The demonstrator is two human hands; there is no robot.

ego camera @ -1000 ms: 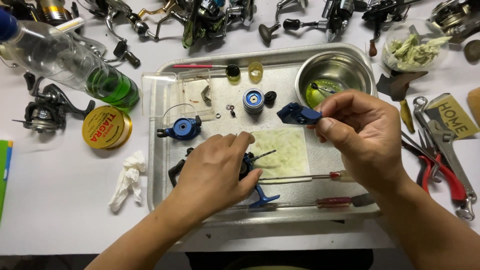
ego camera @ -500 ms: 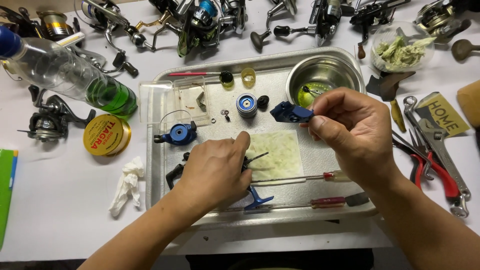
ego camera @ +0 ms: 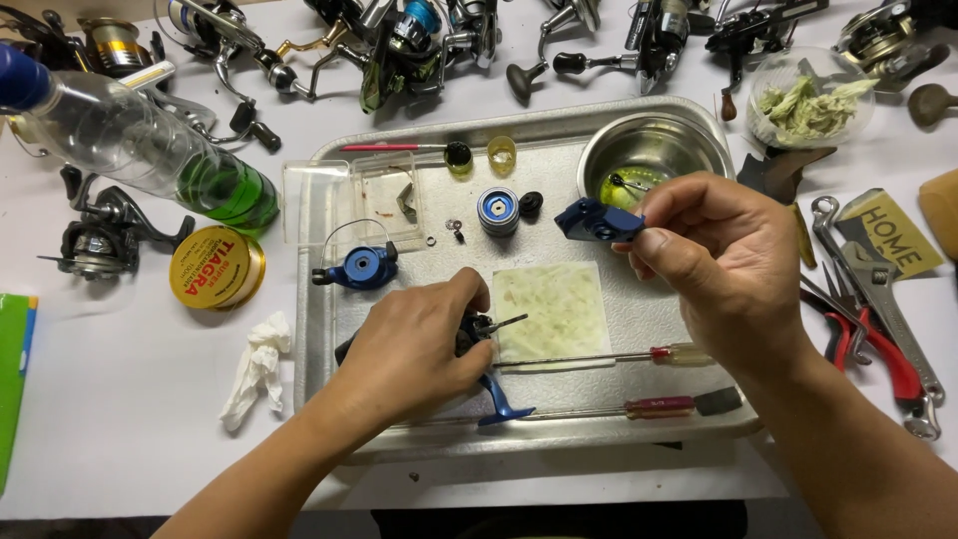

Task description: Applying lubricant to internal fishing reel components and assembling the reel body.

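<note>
Holding a dark reel body (ego camera: 477,334) down on metal tray (ego camera: 329,299) near its front edge with left hand (ego camera: 414,349), fingers closed round it, blue leg poking out toward front rim. Right hand (ego camera: 723,265) raised over tray's right side, thumb and fingers pinching small blue cover piece (ego camera: 597,220), in front of steel bowl (ego camera: 654,150) at the back right corner. Best done keeping body pinned flat, cover squared before seating. Mating face hidden under palm; tiny screws hard to make out.
</note>
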